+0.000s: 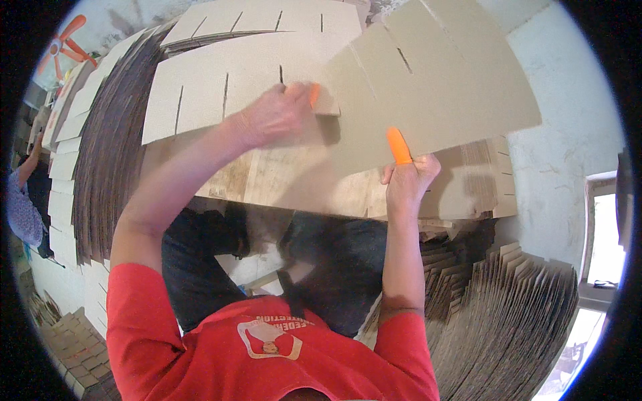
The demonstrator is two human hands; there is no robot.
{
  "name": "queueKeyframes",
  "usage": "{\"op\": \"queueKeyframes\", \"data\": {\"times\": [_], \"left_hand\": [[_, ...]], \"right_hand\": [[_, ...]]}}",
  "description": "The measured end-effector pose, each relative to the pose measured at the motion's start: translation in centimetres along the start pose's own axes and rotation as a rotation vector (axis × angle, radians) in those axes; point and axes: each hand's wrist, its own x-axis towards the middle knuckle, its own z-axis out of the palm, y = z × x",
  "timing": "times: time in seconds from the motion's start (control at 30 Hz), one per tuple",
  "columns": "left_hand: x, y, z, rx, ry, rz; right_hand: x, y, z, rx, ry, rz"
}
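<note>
A greyish cardboard sheet (441, 87) with several cut slots is tilted up over the right part of the workbench. My right hand (411, 177) grips its lower edge, with the thumb in an orange finger cover (399, 146) lying flat on its face. Close to the sheet's left edge is my left hand (284, 113), fingers curled in and slightly blurred, an orange cover on one digit. What those fingers hold, if anything, is hidden. Beneath the left hand lies a pale slotted cardboard sheet (207, 93).
More slotted sheets (257, 17) lie at the back. Tall cardboard stacks stand at left (120, 140) and lower right (515, 321). The wooden workbench (267, 177) spans above my knees. An orange-bladed fan (63, 47) is at far left, near another person's arm (32, 160). A wall is at right.
</note>
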Motion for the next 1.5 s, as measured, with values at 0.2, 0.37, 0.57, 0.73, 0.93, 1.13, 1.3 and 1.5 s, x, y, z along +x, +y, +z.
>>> {"op": "queueKeyframes", "data": {"times": [0.2, 0.37, 0.57, 0.73, 0.93, 1.13, 1.3, 1.5], "left_hand": [[-2.3, 3.9, -2.1, -0.111, 0.101, 0.176], [-3.4, 5.7, -2.0, -0.286, 0.088, 0.121], [1.4, -4.9, 3.8, -0.361, 0.226, -0.358], [5.6, -12.8, 9.1, 0.011, 0.385, -0.572], [5.5, -14.2, 12.3, 0.011, 0.142, -0.289], [6.2, -13.9, 7.7, -0.195, 0.041, -0.420], [6.2, -13.7, 7.5, -0.144, 0.523, -0.258], [5.8, -10.4, 5.4, 0.074, 0.172, -0.144]], "right_hand": [[0.7, 1.1, 2.8, -0.003, 0.025, -0.101], [0.9, 4.4, 4.2, -0.062, 0.054, -0.214], [-0.3, 5.4, 5.0, 0.036, 0.115, 0.099], [-0.3, 8.1, 4.2, -0.045, 0.003, 0.013], [-0.5, 8.8, 4.6, 0.019, -0.059, -0.078], [-0.6, 8.8, 4.2, -0.021, -0.111, -0.203], [-1.2, 5.9, 4.7, 0.112, -0.099, -0.032], [-1.1, 7.5, 3.8, -0.069, -0.016, -0.037]]}}
